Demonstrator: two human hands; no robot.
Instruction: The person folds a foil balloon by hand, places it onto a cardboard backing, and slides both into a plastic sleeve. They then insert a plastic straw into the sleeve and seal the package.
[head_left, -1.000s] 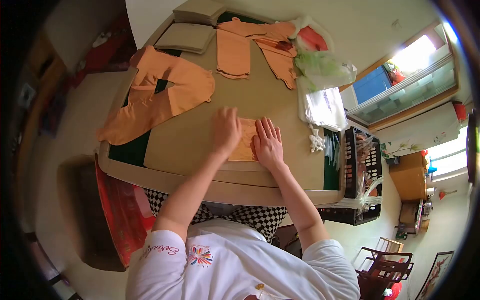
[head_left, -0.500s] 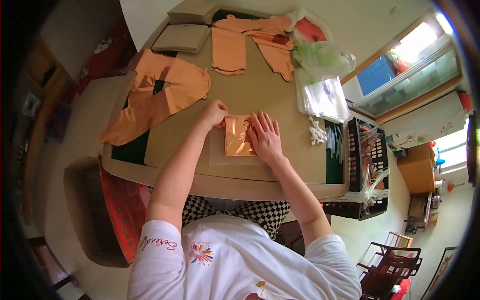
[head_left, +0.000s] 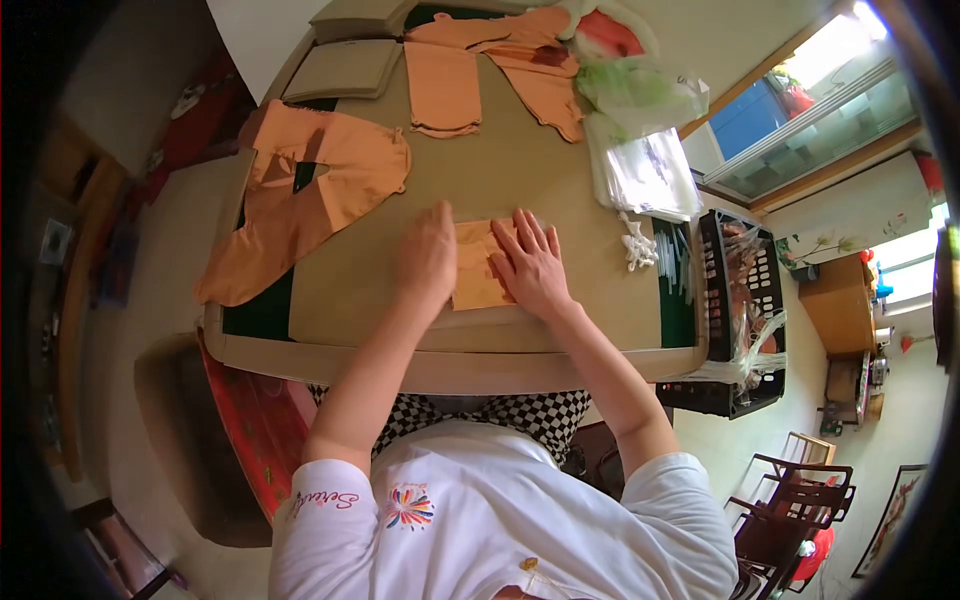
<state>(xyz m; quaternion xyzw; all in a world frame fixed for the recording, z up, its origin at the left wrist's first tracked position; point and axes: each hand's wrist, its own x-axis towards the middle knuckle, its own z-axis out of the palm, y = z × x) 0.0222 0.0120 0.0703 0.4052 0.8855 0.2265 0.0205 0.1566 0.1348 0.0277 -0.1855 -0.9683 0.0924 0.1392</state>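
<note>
A folded copper-coloured foil balloon [head_left: 476, 285] lies as a small rectangle near the table's front edge. My right hand [head_left: 535, 268] rests flat on its right side, fingers spread and pointing away from me. At its left edge is my left hand [head_left: 430, 255], smeared by motion, so its fingers do not show clearly. To the left, a flat unfolded foil balloon [head_left: 352, 172] with a slot in it spreads over the tabletop. Another flat foil balloon [head_left: 444, 90] lies at the back, overlapping more of the same foil.
Clear plastic sleeves [head_left: 655, 180] and a green-and-white plastic bag [head_left: 640, 95] lie at the right. Nearer are a white tangled bundle [head_left: 637, 246] and thin white straws [head_left: 675, 265]. A black crate [head_left: 716, 300] stands beyond the right edge. Cardboard pieces [head_left: 340, 70] are stacked back left.
My left hand has moved from the foil's top left corner down along its left side, and it is now blurred. My right hand stays flat on the foil. The view has shifted slightly.
</note>
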